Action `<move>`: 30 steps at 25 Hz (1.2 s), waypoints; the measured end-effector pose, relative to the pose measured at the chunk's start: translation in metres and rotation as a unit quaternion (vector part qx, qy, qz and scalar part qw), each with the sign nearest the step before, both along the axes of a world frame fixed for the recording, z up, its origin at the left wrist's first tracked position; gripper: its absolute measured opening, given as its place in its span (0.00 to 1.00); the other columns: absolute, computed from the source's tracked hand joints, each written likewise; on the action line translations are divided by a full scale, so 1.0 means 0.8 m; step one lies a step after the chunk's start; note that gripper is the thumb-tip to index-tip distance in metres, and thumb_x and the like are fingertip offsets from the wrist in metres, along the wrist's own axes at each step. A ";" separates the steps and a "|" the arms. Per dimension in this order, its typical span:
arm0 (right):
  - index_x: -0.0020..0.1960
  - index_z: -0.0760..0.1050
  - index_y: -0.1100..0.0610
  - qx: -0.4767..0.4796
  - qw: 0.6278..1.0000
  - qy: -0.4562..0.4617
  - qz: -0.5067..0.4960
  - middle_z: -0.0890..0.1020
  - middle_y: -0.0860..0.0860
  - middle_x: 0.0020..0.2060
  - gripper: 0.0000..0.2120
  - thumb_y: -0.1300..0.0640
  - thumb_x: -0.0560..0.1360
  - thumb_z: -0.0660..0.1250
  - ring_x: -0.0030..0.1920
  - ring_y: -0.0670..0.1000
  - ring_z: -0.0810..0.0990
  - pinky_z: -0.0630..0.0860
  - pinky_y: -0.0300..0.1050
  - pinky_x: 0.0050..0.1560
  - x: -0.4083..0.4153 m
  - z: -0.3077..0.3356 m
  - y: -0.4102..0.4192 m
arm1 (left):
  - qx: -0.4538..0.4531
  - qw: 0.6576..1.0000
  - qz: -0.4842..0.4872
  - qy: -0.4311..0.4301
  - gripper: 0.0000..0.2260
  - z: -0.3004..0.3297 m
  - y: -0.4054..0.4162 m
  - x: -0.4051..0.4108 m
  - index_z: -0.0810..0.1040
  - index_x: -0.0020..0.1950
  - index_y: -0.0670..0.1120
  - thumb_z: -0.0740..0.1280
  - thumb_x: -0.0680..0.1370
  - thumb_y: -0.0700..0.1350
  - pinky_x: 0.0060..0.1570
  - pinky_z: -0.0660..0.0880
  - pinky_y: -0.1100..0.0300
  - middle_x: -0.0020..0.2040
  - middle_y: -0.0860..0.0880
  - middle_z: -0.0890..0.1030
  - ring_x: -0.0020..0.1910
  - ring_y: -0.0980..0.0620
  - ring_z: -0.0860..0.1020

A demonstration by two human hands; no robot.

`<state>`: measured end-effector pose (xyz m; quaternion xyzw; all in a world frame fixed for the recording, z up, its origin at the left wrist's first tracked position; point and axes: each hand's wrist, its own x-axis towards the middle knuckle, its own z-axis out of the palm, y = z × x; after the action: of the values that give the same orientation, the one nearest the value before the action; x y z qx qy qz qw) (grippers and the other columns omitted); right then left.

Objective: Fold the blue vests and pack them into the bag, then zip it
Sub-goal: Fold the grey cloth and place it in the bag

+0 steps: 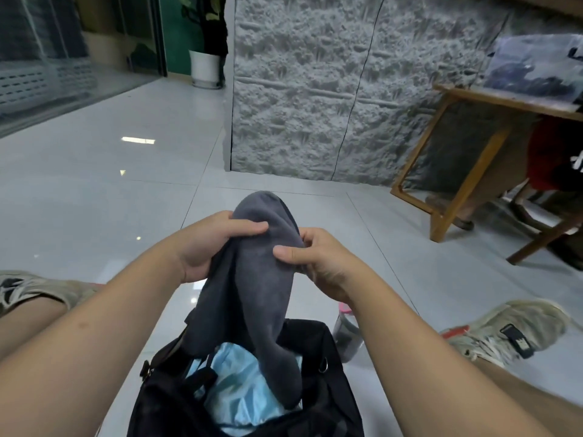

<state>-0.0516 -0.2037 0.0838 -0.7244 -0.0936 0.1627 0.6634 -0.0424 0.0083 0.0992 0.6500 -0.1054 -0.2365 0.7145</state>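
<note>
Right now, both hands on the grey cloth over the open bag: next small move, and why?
Probably lower the soft grey cloth into the open black bag: both hands, left and right, grip its top, and its lower end already hangs inside.

One head cam, wide-angle. Looks fwd and down from above, close over the bag [176, 402]. Floor [94, 184] and wall [315, 89] beyond.
</note>
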 end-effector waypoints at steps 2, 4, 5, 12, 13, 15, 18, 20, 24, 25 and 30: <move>0.51 0.84 0.63 0.009 0.999 0.012 -0.045 0.87 0.62 0.51 0.08 0.63 0.73 0.76 0.52 0.58 0.86 0.80 0.49 0.54 0.001 0.010 -0.002 | 0.074 0.994 -0.049 -0.061 0.19 -0.008 0.020 0.017 0.83 0.60 0.42 0.77 0.70 0.42 0.55 0.79 0.53 0.58 0.40 0.86 0.57 0.42 0.85; 0.48 0.83 0.61 0.051 0.996 0.027 -0.069 0.87 0.59 0.45 0.04 0.63 0.74 0.75 0.48 0.56 0.86 0.81 0.48 0.51 0.000 0.020 -0.003 | 0.201 0.972 -0.078 -0.097 0.21 -0.026 0.045 0.031 0.82 0.61 0.49 0.79 0.70 0.40 0.54 0.78 0.51 0.53 0.44 0.87 0.54 0.43 0.85; 0.49 0.83 0.61 0.080 0.993 0.033 -0.079 0.86 0.58 0.44 0.05 0.63 0.73 0.75 0.47 0.56 0.86 0.82 0.47 0.51 -0.001 0.025 -0.003 | 0.238 0.965 -0.054 -0.100 0.18 -0.038 0.053 0.037 0.81 0.60 0.51 0.80 0.72 0.41 0.53 0.79 0.49 0.50 0.45 0.86 0.51 0.44 0.84; 0.56 0.83 0.65 0.284 0.939 0.086 -0.176 0.86 0.62 0.50 0.18 0.56 0.69 0.75 0.51 0.59 0.86 0.81 0.53 0.60 -0.010 0.041 -0.003 | -0.017 0.966 0.073 0.246 0.37 -0.122 0.003 0.015 0.79 0.65 0.37 0.63 0.78 0.70 0.64 0.78 0.48 0.59 0.40 0.83 0.57 0.42 0.82; 0.54 0.84 0.65 0.289 0.935 0.094 -0.181 0.86 0.62 0.50 0.18 0.55 0.69 0.74 0.50 0.59 0.86 0.81 0.54 0.59 -0.011 0.043 -0.006 | -0.071 0.956 0.025 0.284 0.36 -0.125 -0.007 0.002 0.80 0.66 0.38 0.64 0.77 0.70 0.71 0.73 0.47 0.63 0.40 0.81 0.63 0.41 0.79; 0.55 0.84 0.65 0.295 0.933 0.103 -0.178 0.86 0.62 0.51 0.18 0.53 0.70 0.74 0.51 0.59 0.87 0.80 0.55 0.60 -0.015 0.044 -0.010 | -0.121 0.948 -0.044 0.292 0.25 -0.121 -0.023 -0.021 0.83 0.62 0.39 0.68 0.81 0.60 0.67 0.75 0.47 0.59 0.39 0.83 0.60 0.41 0.80; 0.60 0.83 0.66 0.293 0.929 0.132 -0.183 0.86 0.63 0.55 0.21 0.50 0.76 0.72 0.56 0.60 0.86 0.78 0.55 0.63 -0.016 0.039 -0.020 | -0.092 0.966 -0.032 0.240 0.13 -0.107 -0.038 -0.035 0.85 0.38 0.39 0.67 0.79 0.41 0.37 0.80 0.59 0.36 0.43 0.83 0.33 0.48 0.82; 0.63 0.81 0.66 0.263 0.929 0.172 -0.196 0.85 0.64 0.58 0.22 0.49 0.79 0.70 0.58 0.60 0.86 0.78 0.56 0.65 -0.009 0.036 -0.030 | -0.107 0.965 0.022 0.238 0.08 -0.106 -0.031 -0.028 0.85 0.42 0.40 0.72 0.77 0.43 0.42 0.76 0.59 0.42 0.43 0.83 0.40 0.46 0.82; 0.62 0.80 0.67 0.160 0.924 0.250 -0.240 0.86 0.62 0.55 0.17 0.56 0.80 0.72 0.54 0.60 0.86 0.82 0.55 0.58 0.000 0.022 -0.052 | -0.126 0.952 0.170 0.219 0.16 -0.103 -0.003 -0.002 0.84 0.61 0.43 0.68 0.82 0.52 0.51 0.79 0.50 0.58 0.41 0.86 0.54 0.43 0.85; 0.61 0.80 0.69 0.140 0.925 0.250 -0.250 0.86 0.62 0.55 0.15 0.59 0.79 0.72 0.55 0.61 0.86 0.82 0.55 0.58 -0.001 0.018 -0.057 | -0.097 0.958 0.183 0.199 0.16 -0.103 0.005 0.003 0.83 0.63 0.43 0.66 0.83 0.52 0.48 0.79 0.50 0.58 0.40 0.86 0.52 0.44 0.85; 0.58 0.78 0.55 0.069 0.945 0.158 -0.277 0.86 0.64 0.50 0.15 0.70 0.76 0.71 0.54 0.60 0.87 0.83 0.55 0.55 -0.006 -0.002 -0.074 | -0.001 0.950 0.281 0.135 0.19 -0.107 0.035 0.026 0.75 0.70 0.41 0.71 0.81 0.46 0.42 0.82 0.50 0.60 0.37 0.82 0.51 0.43 0.84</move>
<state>-0.0563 -0.2632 0.0823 -0.6392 0.2056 0.0781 0.7369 -0.0213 0.0360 0.0138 0.6147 0.1790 -0.1112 0.7601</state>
